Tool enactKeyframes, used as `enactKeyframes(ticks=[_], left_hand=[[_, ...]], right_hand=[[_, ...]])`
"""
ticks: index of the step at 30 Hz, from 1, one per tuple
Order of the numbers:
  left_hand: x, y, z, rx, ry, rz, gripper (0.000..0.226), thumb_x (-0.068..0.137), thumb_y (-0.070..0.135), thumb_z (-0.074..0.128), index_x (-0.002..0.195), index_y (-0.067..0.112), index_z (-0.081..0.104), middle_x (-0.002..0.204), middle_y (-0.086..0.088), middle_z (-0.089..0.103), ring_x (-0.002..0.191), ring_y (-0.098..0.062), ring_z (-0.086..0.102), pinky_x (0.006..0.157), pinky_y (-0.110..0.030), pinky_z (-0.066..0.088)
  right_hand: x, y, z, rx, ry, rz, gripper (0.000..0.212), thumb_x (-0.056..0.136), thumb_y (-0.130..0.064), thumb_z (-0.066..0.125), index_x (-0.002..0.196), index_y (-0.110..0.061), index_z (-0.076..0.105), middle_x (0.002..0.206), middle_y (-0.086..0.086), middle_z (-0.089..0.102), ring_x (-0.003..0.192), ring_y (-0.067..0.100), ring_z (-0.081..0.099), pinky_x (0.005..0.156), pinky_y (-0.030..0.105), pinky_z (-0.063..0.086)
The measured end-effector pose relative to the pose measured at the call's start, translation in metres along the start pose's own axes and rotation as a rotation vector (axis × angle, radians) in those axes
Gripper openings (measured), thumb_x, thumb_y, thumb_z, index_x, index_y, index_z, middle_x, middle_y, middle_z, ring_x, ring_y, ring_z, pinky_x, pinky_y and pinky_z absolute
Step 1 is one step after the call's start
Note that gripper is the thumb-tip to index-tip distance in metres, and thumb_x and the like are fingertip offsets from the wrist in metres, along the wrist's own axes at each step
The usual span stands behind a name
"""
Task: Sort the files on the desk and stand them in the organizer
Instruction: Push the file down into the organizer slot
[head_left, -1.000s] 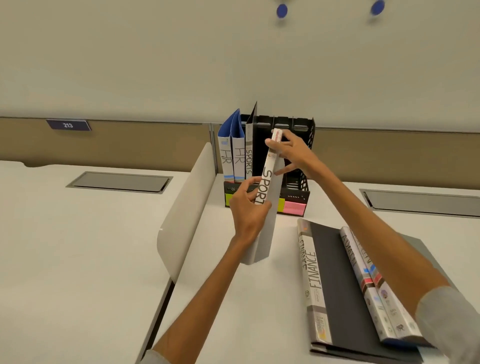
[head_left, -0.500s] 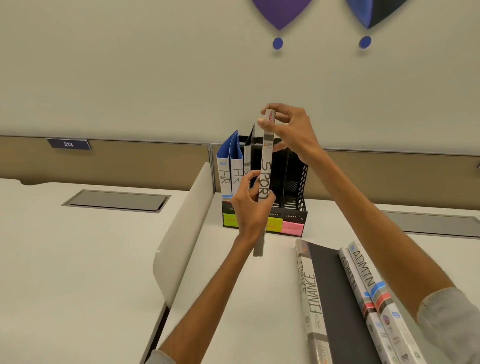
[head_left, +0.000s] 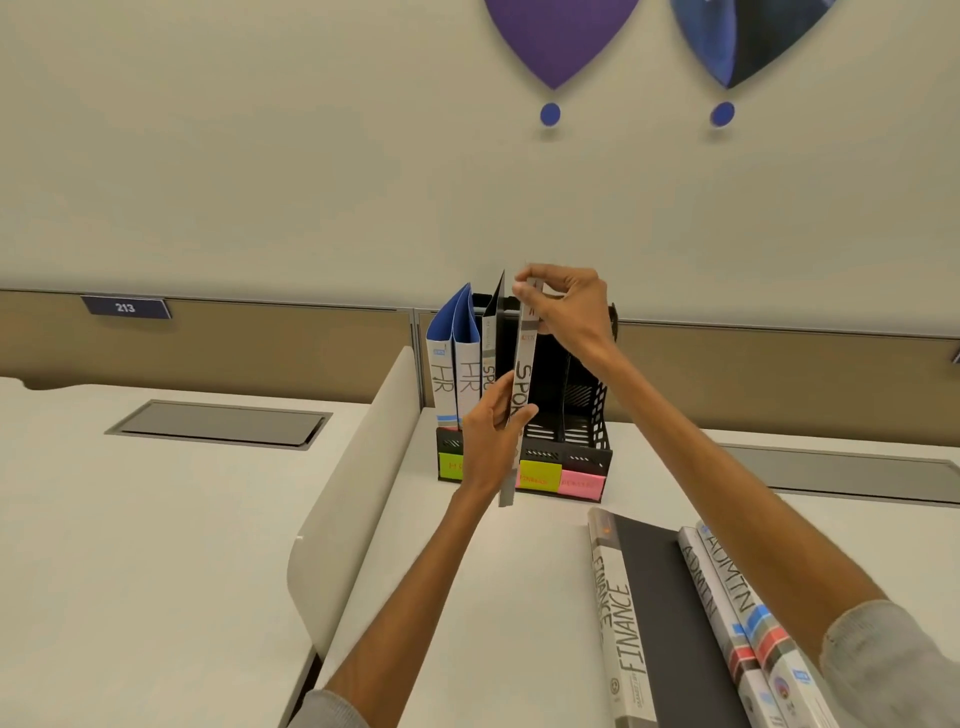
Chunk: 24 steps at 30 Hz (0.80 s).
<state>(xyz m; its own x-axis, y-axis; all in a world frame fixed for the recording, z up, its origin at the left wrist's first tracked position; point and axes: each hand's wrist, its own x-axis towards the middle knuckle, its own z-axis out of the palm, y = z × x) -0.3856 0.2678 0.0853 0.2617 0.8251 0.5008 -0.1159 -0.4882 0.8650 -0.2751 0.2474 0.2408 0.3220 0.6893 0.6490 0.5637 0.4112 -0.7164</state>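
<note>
Seemingly light and stiff, the file (head_left: 523, 379) is upright just in front of the organizer (head_left: 587, 441), its top pinched by the right hand (head_left: 563, 306), its lower spine gripped by the left hand (head_left: 491, 441).

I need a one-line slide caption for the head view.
Left hand and right hand hold a SPORTS file upright in front of the organizer.
</note>
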Motion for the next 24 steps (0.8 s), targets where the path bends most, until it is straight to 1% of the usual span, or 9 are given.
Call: enactKeyframes(ticks=[1,3,5,8,10,12,16,21,24], left_hand=[[0.000,-0.006,-0.002,0.004,-0.010,-0.016,0.052,0.088,0.012,0.068,0.136,0.016,0.051,0.122,0.013,0.063,0.107,0.009,0.060,0.089,-0.009,0.046],[0.004,-0.017,-0.006,0.014,-0.039,-0.055,0.050,0.090,0.010,0.064,0.138,0.014,0.049,0.122,0.019,0.059,0.107,0.012,0.058,0.090,-0.008,0.045],[0.005,-0.030,-0.012,0.038,-0.063,-0.098,0.053,0.090,0.010,0.065,0.140,0.013,0.048,0.124,0.017,0.057,0.108,0.013,0.057,0.091,-0.009,0.045],[-0.009,-0.056,-0.019,0.066,-0.090,-0.176,0.054,0.088,0.008,0.066,0.139,0.015,0.049,0.125,0.013,0.058,0.112,0.002,0.059,0.093,-0.015,0.048],[-0.023,-0.075,-0.023,0.099,-0.088,-0.215,0.047,0.088,0.008,0.065,0.133,0.018,0.055,0.122,0.013,0.061,0.113,-0.006,0.061,0.093,-0.020,0.051],[-0.032,-0.090,-0.025,0.159,-0.085,-0.247,0.039,0.089,0.010,0.065,0.127,0.020,0.059,0.120,0.010,0.064,0.112,-0.009,0.062,0.095,-0.026,0.052],[-0.031,-0.109,-0.026,0.309,-0.075,-0.319,0.037,0.092,0.019,0.063,0.128,0.014,0.060,0.125,-0.002,0.065,0.114,-0.014,0.061,0.091,-0.018,0.047],[-0.012,-0.119,-0.021,0.458,-0.083,-0.286,0.036,0.092,0.032,0.063,0.124,0.015,0.061,0.118,-0.001,0.069,0.108,-0.013,0.064,0.084,-0.015,0.045],[0.001,-0.126,-0.017,0.494,-0.062,-0.274,0.036,0.091,0.035,0.063,0.122,0.018,0.060,0.114,0.002,0.070,0.105,-0.011,0.066,0.081,-0.015,0.047]], right_hand=[[-0.001,0.006,0.004,-0.011,-0.011,-0.012,0.013,0.086,-0.017,0.073,0.098,-0.011,0.075,0.097,-0.001,0.074,0.086,0.014,0.073,0.073,0.026,0.061],[0.000,0.014,0.011,-0.032,-0.032,-0.044,0.011,0.086,-0.017,0.072,0.096,-0.013,0.076,0.094,-0.002,0.074,0.084,0.014,0.073,0.074,0.024,0.060],[0.004,0.019,0.017,-0.029,-0.040,-0.045,0.011,0.087,-0.017,0.072,0.096,-0.013,0.076,0.096,-0.001,0.075,0.084,0.012,0.073,0.077,0.027,0.060],[0.016,0.025,0.024,-0.011,-0.023,-0.023,0.013,0.087,-0.018,0.072,0.097,-0.012,0.077,0.100,0.001,0.075,0.092,0.011,0.071,0.082,0.031,0.060],[0.022,0.029,0.028,-0.007,-0.014,-0.016,0.014,0.087,-0.019,0.072,0.098,-0.012,0.077,0.101,0.000,0.074,0.093,0.013,0.071,0.083,0.032,0.060],[0.026,0.035,0.030,0.001,-0.014,-0.007,0.014,0.087,-0.019,0.071,0.098,-0.012,0.076,0.101,-0.003,0.073,0.094,0.014,0.071,0.082,0.031,0.060],[0.037,0.047,0.034,0.006,-0.027,-0.006,0.014,0.088,-0.019,0.070,0.099,-0.013,0.076,0.099,-0.004,0.073,0.097,0.009,0.068,0.084,0.022,0.057],[0.054,0.062,0.039,0.023,-0.025,0.003,0.013,0.089,-0.016,0.069,0.099,-0.011,0.075,0.099,-0.003,0.072,0.083,-0.004,0.067,0.066,0.006,0.051],[0.062,0.071,0.043,0.020,-0.034,0.010,0.014,0.090,-0.017,0.068,0.100,-0.010,0.075,0.099,-0.002,0.073,0.088,0.003,0.068,0.075,0.009,0.053]])
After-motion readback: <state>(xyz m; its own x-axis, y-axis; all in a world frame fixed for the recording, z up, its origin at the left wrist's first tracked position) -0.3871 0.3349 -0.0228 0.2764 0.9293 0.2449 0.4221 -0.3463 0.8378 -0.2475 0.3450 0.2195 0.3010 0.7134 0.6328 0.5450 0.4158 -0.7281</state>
